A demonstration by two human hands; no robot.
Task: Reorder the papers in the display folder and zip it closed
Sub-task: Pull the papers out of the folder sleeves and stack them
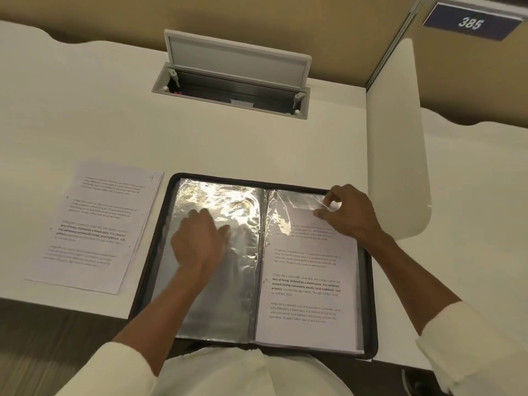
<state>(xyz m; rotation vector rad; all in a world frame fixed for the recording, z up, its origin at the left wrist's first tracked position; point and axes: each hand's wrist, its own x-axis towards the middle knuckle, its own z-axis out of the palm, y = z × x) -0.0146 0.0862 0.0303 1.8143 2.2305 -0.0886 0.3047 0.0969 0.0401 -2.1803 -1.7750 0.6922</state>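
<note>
I am looking down at a white desk (257,144) with a wavy back edge, set against a tan back panel (114,15). Sunk into the desk near that panel is a grey cable hatch (228,108). Its lid (237,61) stands tilted up, and the inside is dark. On the right a white divider (397,138) with a rounded corner rises from the desk. Beyond it, a dark blue plate (471,22) reads 385. At lower left I see a dark floor (43,338), blurred. The light is warm.

A numbered study carrel: white desk (257,144), side divider (397,138), seat plate "385" (471,22)
</note>
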